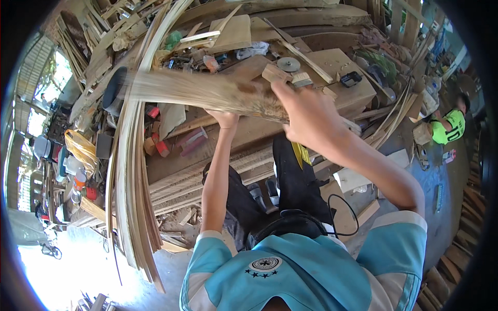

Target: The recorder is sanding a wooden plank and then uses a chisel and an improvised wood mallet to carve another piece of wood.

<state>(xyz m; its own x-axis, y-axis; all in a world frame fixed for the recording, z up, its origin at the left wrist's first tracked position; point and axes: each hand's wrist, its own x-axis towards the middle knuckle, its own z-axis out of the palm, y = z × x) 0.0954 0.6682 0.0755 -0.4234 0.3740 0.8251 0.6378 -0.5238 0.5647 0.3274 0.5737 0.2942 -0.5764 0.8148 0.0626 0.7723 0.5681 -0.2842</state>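
Observation:
A long wooden board [202,93] with rough, dark patches at its right end stretches across in front of me above the workbench [238,137]. Motion smears its left part. My left hand [224,117] is closed at its near edge from below, most of the fingers hidden behind the wood. At the right end my right hand [314,114] is closed on the board, one finger reaching over the top. A small wooden block [276,73] shows by that fingertip; whether they touch I cannot tell. Just beyond my knuckles lies a flat paintbrush [302,79].
Long thin wood strips [129,181] cross the bench at left. On the bench are a metal disc [288,64], a black device [350,79], a plastic bag [252,50] and scraps. A person in a bright green shirt [449,127] sits at far right. A black cable [357,220] loops beside me.

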